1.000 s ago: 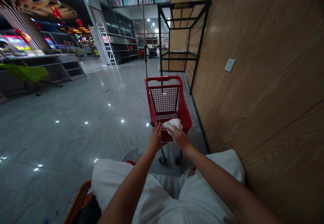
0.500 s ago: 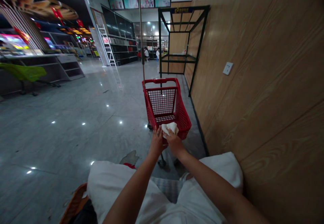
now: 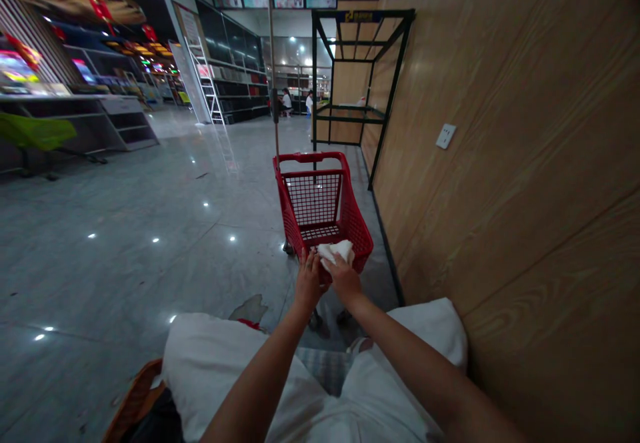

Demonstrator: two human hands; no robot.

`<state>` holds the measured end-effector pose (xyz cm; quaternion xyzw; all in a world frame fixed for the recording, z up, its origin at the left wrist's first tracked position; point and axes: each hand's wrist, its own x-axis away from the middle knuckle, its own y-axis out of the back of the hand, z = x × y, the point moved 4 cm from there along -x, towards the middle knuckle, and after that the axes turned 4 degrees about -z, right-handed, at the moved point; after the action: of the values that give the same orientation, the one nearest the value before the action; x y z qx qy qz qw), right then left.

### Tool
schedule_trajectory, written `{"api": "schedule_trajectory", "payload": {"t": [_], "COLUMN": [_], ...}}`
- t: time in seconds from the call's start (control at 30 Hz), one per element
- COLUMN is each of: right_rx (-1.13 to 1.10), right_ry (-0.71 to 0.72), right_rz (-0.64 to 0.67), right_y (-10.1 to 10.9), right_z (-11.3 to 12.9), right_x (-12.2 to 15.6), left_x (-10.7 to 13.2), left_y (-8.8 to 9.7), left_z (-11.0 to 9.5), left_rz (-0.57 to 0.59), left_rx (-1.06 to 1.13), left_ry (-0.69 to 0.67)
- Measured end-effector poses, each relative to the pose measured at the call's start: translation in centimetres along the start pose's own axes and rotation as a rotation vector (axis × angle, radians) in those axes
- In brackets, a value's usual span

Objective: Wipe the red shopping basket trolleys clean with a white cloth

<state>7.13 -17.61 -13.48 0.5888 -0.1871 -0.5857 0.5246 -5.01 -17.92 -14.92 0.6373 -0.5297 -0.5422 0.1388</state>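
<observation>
Right hand (image 3: 345, 277) has its fingers bunched on a crumpled white cloth (image 3: 336, 251), pressed up at the near rim of a red plastic shopping cart with mesh sides (image 3: 354, 226). Cloth probably wadded so the palm gets a padded, firm hold; its underside is hidden from me. Left hand (image 3: 309, 283) is just beside it, fingers up over the same rim near the cloth's left edge. Can't tell from my feed whether it clamps the plastic or only rests there, but I'd guess it steadies the cart, since that stands on small dark casters (image 3: 315, 321) that could roll. Cart's handle end faces away from me, so the near end sits within reach between the knees, covered by loose white trousers (image 3: 215, 353). Thin upright pole (image 3: 274, 104) rises by the handle's left corner; looks fixed there, can't confirm. Right side: wood-grain wall panel (image 3: 500, 129), with a dark metal frame rack (image 3: 350, 119) standing against it farther back, likely to leave the grey tiled floor (image 3: 150, 276) passable. Green shopping cart (image 3: 40, 133) well off to the left, beside a long desk (image 3: 123, 106).
</observation>
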Motion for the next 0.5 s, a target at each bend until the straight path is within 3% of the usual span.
{"api": "schedule_trajectory", "payload": {"t": [0.07, 0.13, 0.23, 0.37, 0.43, 0.5], "right_rx": [-0.005, 0.001, 0.032, 0.119, 0.149, 0.152], "right_ry": [0.066, 0.138, 0.179, 0.031, -0.019, -0.038], "right_rz": [0.001, 0.017, 0.019, 0.026, 0.062, 0.088], "right_y": [-0.6, -0.6, 0.6, 3.0, 3.6, 3.7], "right_z": [1.5, 1.1, -2.4, -8.5, -9.9, -9.7], "right_x": [0.1, 0.2, 0.5, 0.2, -0.5, -1.3], "left_x": [0.0, 0.1, 0.2, 0.1, -0.3, -1.1], "left_y": [0.4, 0.8, 1.2, 0.7, 0.1, -0.6], "left_z": [0.5, 1.1, 1.7, 1.8, 1.7, 1.6], "left_rz": [0.012, 0.036, 0.069, 0.011, -0.012, -0.002], "left_rx": [0.006, 0.011, 0.024, 0.041, 0.043, 0.039], "left_ry": [-0.013, -0.038, -0.066, -0.06, -0.073, -0.082]}}
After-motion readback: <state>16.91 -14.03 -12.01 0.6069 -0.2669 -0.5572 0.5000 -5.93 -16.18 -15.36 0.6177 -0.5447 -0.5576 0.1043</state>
